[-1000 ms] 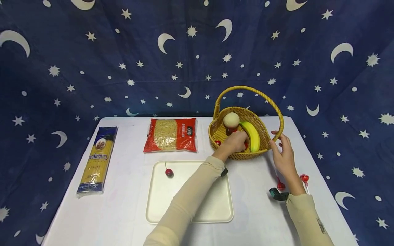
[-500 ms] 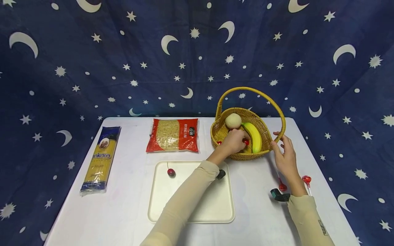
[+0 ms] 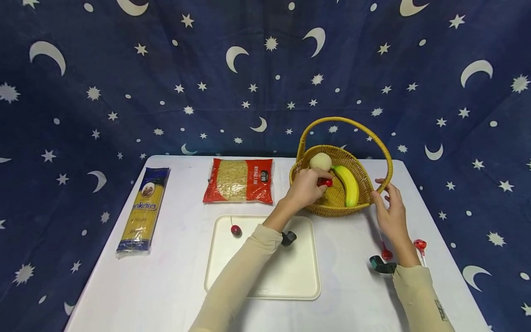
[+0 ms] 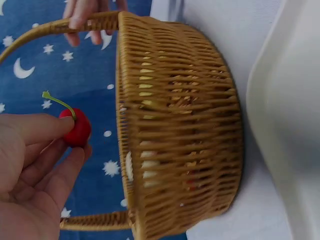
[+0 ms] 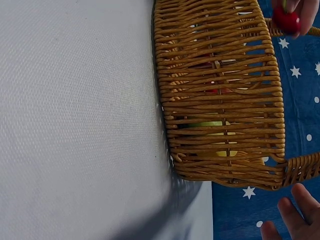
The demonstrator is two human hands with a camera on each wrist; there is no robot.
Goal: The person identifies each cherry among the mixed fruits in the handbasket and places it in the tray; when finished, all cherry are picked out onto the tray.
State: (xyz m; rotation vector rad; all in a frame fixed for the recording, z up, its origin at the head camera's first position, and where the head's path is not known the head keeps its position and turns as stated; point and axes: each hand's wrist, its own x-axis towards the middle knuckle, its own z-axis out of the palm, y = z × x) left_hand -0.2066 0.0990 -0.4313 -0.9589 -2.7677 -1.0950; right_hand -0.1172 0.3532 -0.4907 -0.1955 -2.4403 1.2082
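My left hand [image 3: 304, 189] pinches a red cherry [image 4: 77, 129] with a green stem between thumb and fingertips. In the left wrist view the cherry is level with the rim of the wicker basket [image 3: 336, 212], beside its opening. A yellow banana [image 3: 347, 186] and a pale round fruit [image 3: 321, 162] lie inside the basket. At the basket's right end, my right hand [image 3: 392, 216] holds the foot of the arched handle [image 3: 387, 159] loosely, with the thumb in front and fingers behind. Red bits show through the weave in the right wrist view.
A cream tray [image 3: 290, 295] lies under my left forearm, with a dark red cherry [image 3: 236, 231] near its back left. Behind it is a red pasta bag [image 3: 238, 180]; a spaghetti pack [image 3: 144, 210] lies left. Two red lollipops [image 3: 386, 253] lie around my right wrist.
My left hand has drawn back left and upward from inside the basket, bringing a red cherry into sight in its fingertips. The right hand stays at the handle. The head view has shifted slightly.
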